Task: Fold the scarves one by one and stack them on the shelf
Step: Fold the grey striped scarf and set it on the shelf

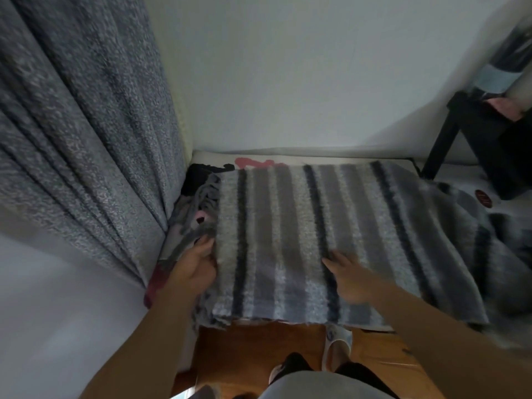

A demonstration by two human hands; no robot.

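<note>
A fuzzy grey scarf [290, 226] with dark and pale stripes lies spread over a low white surface [288, 156] against the wall. Its right part trails off in loose folds. My left hand [195, 266] grips the scarf's fringed left edge, fingers curled around the fabric. My right hand [349, 279] lies flat on top of the scarf near its front edge, fingers spread. Under the scarf's left side other fabrics show, pink, black and dark red [184, 226]. The shelf is not clearly in view.
A grey speckled curtain [86, 125] hangs at the left, touching the fabrics. A black stool or frame [486, 139] stands at the right. Below the scarf is a wooden floor [259, 349] with a white slipper [336, 347] and my legs.
</note>
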